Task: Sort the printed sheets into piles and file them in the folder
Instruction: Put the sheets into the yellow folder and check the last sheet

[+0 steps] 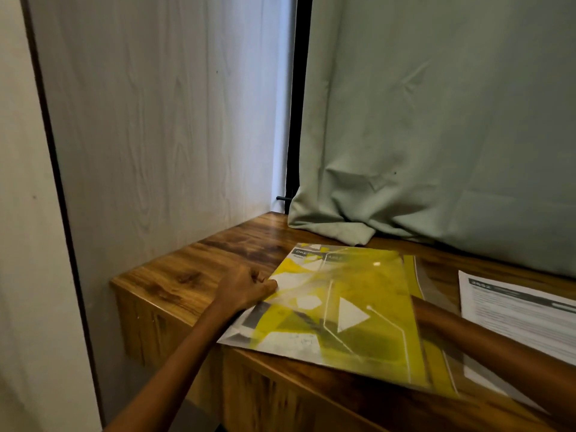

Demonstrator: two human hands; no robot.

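A yellow and grey patterned folder (358,307) with a clear plastic cover lies on the wooden desk (193,275). My left hand (246,286) pinches the folder's left edge, fingers curled on the cover. My right forearm (486,341) reaches under the raised cover from the right; the right hand itself is hidden inside the folder. A printed sheet (517,313) with a dark header band lies flat on the desk to the right of the folder.
A pale green curtain (436,135) hangs behind the desk, its hem bunched on the desktop. A white wood-grain panel (162,120) closes off the left side. The desk's front edge runs just below the folder.
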